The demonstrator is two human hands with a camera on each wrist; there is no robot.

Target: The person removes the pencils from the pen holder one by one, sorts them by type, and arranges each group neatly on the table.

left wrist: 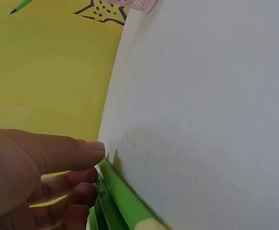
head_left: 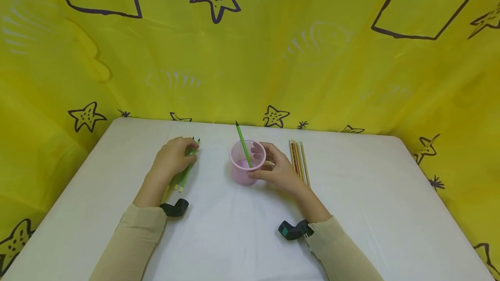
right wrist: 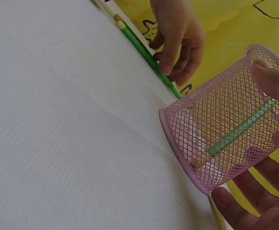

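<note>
A pink mesh pencil cup (head_left: 244, 178) stands on the table. One green pencil (head_left: 243, 142) leans in it, dark tip up. My right hand (head_left: 279, 168) grips the cup from the right, thumb at the near rim and fingers around the far side, as the right wrist view (right wrist: 271, 84) also shows. To the left, my left hand (head_left: 173, 155) is over several green pencils (head_left: 186, 176) lying on the table. Its thumb and bent fingers are at the pencils' upper ends, with a gap between them; the palm hides part of the pencils.
Several gold and red striped pencils (head_left: 298, 161) lie side by side, just right of the right hand. The white-covered table (head_left: 234, 237) meets a yellow patterned curtain (head_left: 250, 77) at its back edge. Each wrist wears a dark camera.
</note>
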